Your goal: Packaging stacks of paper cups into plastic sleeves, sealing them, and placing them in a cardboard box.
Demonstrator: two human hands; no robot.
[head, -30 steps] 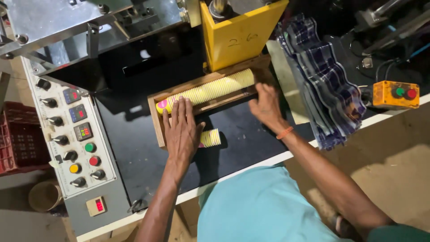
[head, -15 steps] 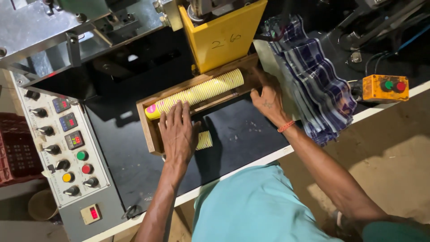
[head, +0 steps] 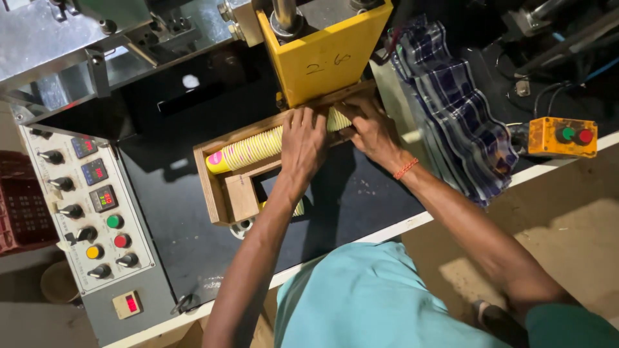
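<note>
I see my left hand [head: 302, 143] lying palm-down across the long yellow stack of nested cups [head: 253, 147], fingers spread flat and pressing on it rather than curled around it. My right hand [head: 369, 129] sits just beside those fingers, at the stack's other end, its fingers bent over the cups there; I cannot tell whether they actually grip the stack or only rest on it. The stack lies on its side in the wooden tray [head: 213, 187], running away from my left fingertips to a pink-ended cup at the far end. Just beyond both sets of fingers stands the yellow press block [head: 322, 55]. A checked cloth [head: 454, 103] hangs past my right wrist, and the control panel [head: 90, 212] sits well away from my left hand.
</note>
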